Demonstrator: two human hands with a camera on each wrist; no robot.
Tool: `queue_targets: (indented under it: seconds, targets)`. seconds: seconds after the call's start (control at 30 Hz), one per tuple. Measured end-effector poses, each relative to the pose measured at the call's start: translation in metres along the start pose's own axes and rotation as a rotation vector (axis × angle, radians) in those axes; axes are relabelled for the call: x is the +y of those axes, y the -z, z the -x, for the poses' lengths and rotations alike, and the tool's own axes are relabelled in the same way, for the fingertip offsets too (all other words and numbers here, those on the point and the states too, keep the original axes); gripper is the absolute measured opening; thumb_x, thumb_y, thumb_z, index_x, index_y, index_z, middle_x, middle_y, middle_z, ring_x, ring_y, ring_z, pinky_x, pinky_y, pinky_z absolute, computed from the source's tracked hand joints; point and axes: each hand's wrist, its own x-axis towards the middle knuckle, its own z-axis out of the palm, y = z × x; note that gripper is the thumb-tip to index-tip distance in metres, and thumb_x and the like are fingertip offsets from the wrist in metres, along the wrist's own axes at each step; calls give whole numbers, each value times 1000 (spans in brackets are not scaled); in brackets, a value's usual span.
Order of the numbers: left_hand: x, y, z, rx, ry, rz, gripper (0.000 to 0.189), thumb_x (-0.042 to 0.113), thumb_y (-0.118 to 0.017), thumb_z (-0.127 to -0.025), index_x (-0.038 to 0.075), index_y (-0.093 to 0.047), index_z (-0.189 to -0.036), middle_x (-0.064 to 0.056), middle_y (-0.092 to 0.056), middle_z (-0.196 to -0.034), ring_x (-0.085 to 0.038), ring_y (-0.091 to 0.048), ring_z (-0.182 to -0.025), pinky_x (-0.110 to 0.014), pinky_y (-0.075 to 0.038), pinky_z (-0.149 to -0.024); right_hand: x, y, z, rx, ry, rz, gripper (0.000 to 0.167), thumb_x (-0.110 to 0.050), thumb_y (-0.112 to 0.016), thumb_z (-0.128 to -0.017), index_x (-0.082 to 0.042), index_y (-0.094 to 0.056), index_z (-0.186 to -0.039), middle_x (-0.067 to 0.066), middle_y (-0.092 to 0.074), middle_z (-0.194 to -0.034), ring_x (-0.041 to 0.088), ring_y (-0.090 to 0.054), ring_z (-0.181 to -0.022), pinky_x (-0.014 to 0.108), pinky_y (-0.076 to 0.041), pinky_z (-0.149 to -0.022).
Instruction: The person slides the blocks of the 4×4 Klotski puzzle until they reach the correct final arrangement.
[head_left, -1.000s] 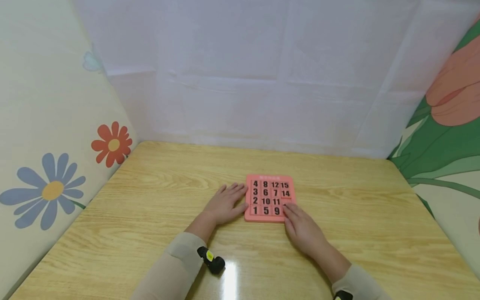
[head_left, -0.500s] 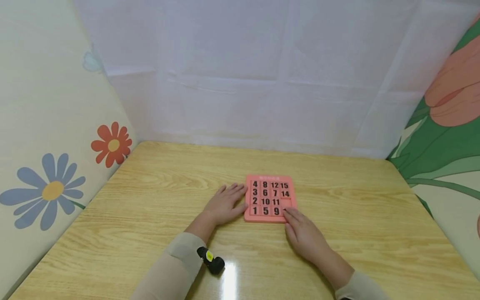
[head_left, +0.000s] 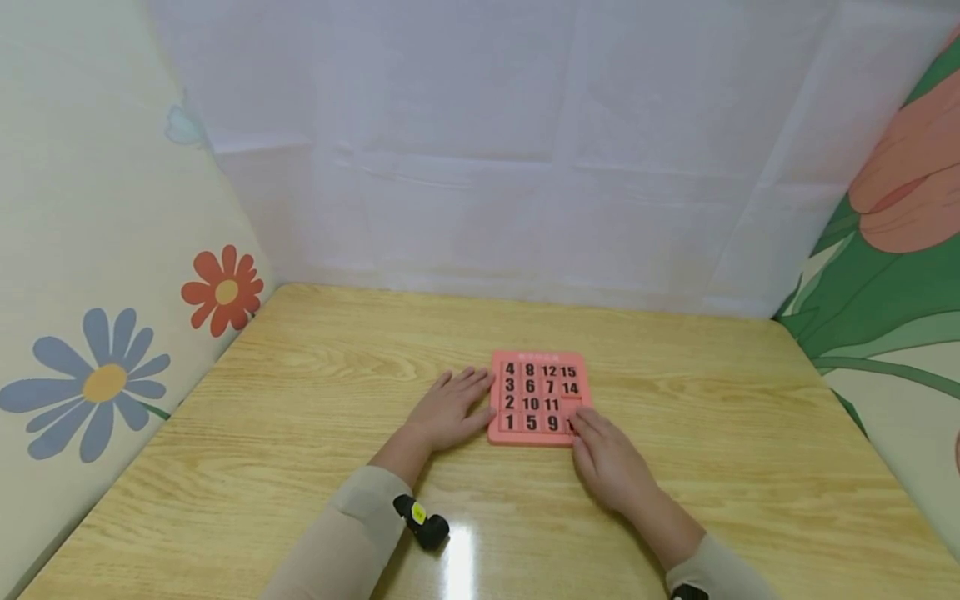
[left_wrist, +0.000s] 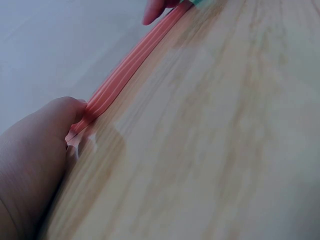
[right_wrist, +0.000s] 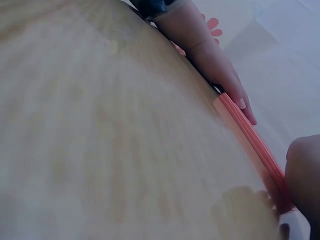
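Observation:
A pink number slide puzzle (head_left: 528,441) lies flat on the table, with black-numbered tiles in rows. One bare slot (head_left: 572,406) shows below the 14 tile (head_left: 571,389). My left hand (head_left: 448,410) rests flat at the puzzle's left side, fingers extended and thumb tip at its edge. At the lower right corner, my right hand (head_left: 615,467) reaches in with extended fingers over the corner tile (head_left: 571,423), whose number is partly hidden. In the left wrist view, the left thumb (left_wrist: 55,120) meets the puzzle's pink side (left_wrist: 125,70). The right wrist view shows both hands at opposite ends of the puzzle.
The wood-grain table (head_left: 337,350) extends around the puzzle. A white cloth (head_left: 465,167) hangs behind it, and flower-patterned panels (head_left: 105,217) stand at both sides. A black wrist camera (head_left: 426,522) sits on the left sleeve.
The right fingers moved down from the third row's right end to the bottom corner, leaving the slot bare, then shifted slightly right, showing part of the corner tile's number. The left hand stayed still.

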Motion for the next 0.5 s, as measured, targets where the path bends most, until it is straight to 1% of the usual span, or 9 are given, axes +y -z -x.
queue_targets:
  seconds: [0.17,0.37,0.5]
  targets:
    - [-1,0,1,-3,0,8,66,50,-40,-101,15,-28,-155,-4,-27,-162,-27,-20,-152,-49,-10,-126,3,-2,-16,2,-14,-23,47,-25,-43,-103,-1,-48,-143,17,-42,-153,34,-39,-143,49,-31,-119]
    - [-1,-1,1,26,-14,5,65,48,-42,-100,13,-32,-154,-6,-31,-161,-29,-23,-151,-51,-13,-125,4,-3,-33,6,-6,-48,46,-24,-42,-104,0,-47,-144,17,-41,-154,34,-37,-144,49,-30,-120]
    - [-1,0,1,17,-14,1,66,49,-42,-100,14,-31,-155,-6,-30,-161,-28,-22,-151,-50,-11,-125,5,-6,-42,4,-4,-50,47,-23,-43,-103,0,-46,-144,17,-40,-154,35,-37,-144,48,-30,-120]
